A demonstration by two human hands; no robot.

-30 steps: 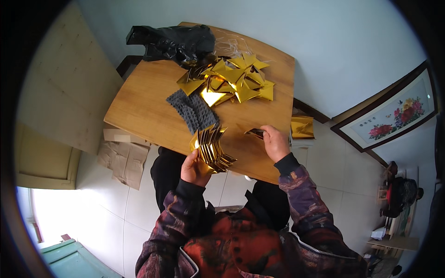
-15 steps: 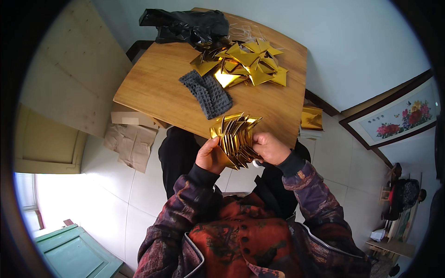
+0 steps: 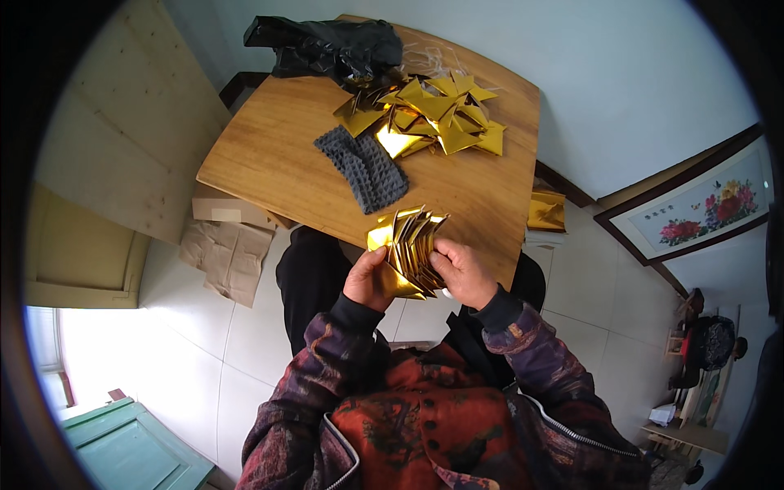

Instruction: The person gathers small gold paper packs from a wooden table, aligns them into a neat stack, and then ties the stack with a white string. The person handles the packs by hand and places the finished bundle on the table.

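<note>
Between my hands, over my lap at the table's near edge, is a stack of folded gold foil papers, its layers fanned upward. My left hand grips the stack's left side, thumb in front. On the right side my right hand is closed on the stack, its thumb against the layers; part of its fingers is hidden behind. Farther off on the table lies a heap of gold foil folded pieces. Left of the heap's near side rests a dark grey waffle-textured cloth.
A black plastic bag and clear plastic strands lie at the far end of the wooden table. Gold foil sheets stand low at the table's right. Brown paper and a cardboard box are at left.
My right hand has shifted slightly left and inward, its thumb now higher on the stack. The gold layers are squeezed closer together. My left hand stays nearly in place.
</note>
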